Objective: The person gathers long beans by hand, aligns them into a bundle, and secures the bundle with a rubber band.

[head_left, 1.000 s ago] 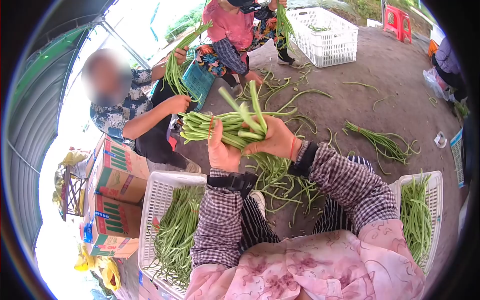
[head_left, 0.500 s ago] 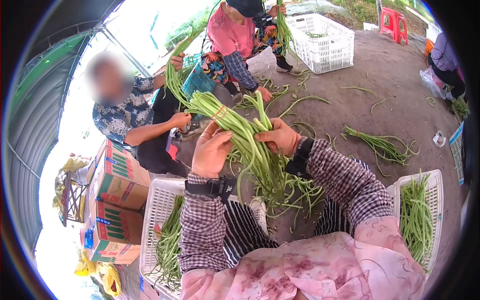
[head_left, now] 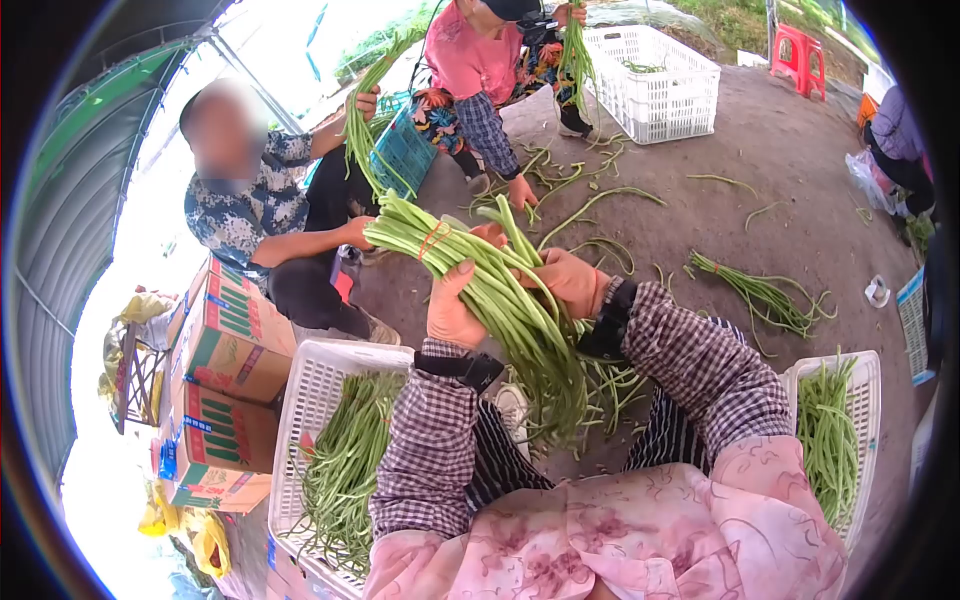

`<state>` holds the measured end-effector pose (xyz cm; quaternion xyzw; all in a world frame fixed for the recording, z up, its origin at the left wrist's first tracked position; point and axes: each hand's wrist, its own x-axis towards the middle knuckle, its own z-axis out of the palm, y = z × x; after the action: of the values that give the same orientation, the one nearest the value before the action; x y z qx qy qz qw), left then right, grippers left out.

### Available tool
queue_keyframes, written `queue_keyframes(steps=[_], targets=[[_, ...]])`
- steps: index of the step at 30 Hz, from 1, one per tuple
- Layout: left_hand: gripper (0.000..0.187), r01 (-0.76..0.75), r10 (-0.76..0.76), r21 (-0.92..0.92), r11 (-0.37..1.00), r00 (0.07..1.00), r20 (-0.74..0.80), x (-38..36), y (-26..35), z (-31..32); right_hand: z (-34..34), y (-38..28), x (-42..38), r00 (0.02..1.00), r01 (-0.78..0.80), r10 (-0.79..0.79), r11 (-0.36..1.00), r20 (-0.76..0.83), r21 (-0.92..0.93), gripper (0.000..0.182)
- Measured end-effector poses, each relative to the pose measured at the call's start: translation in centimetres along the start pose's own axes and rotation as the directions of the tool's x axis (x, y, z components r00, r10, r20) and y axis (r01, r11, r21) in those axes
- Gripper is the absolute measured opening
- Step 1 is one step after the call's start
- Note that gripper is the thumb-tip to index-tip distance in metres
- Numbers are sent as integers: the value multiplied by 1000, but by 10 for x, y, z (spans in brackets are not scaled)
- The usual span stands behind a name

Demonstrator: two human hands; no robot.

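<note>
A thick bundle of long green beans (head_left: 485,285) is held up in front of me, with a red rubber band (head_left: 433,240) around it near its upper left end. My left hand (head_left: 457,308) is closed around the bundle below the band, thumb on top and fingers partly hidden beneath. Beside it, my right hand (head_left: 570,282) grips the bundle's right side, where a few bean ends stick out upward. The loose lower ends hang down between my knees. Another banded bunch of beans (head_left: 765,295) lies on the ground to the right.
White crates of beans stand at my left (head_left: 290,430) and right (head_left: 868,420). Two people sit ahead, each holding beans, near a teal crate (head_left: 405,150) and a white crate (head_left: 665,95). Cardboard boxes (head_left: 235,340) are stacked at left. Loose beans (head_left: 605,195) litter the ground.
My left hand has shifted right along the bundle and wraps it more closely. The bundle leans a little differently. The view has moved slightly, showing more of the left crate.
</note>
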<state>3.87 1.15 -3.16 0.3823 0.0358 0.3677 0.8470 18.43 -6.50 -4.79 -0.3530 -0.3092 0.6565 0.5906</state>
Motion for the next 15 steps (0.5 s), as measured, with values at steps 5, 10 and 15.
queue_keyframes(steps=[5, 10, 15], targets=[[44, -69, 73, -137, 988, 997, 22, 3, 15, -6, -33, -46, -11, 940, 151, -269, 880, -211, -451, 22], [37, -112, 105, -167, 980, 993, -49, 5, 21, -27, -67, -76, -14, 621, 253, -691, 624, -371, -739, 18], [39, -175, 162, -86, 981, 978, -131, 5, 19, -21, -46, -75, -21, 481, -5, -861, 188, -167, -982, 25]])
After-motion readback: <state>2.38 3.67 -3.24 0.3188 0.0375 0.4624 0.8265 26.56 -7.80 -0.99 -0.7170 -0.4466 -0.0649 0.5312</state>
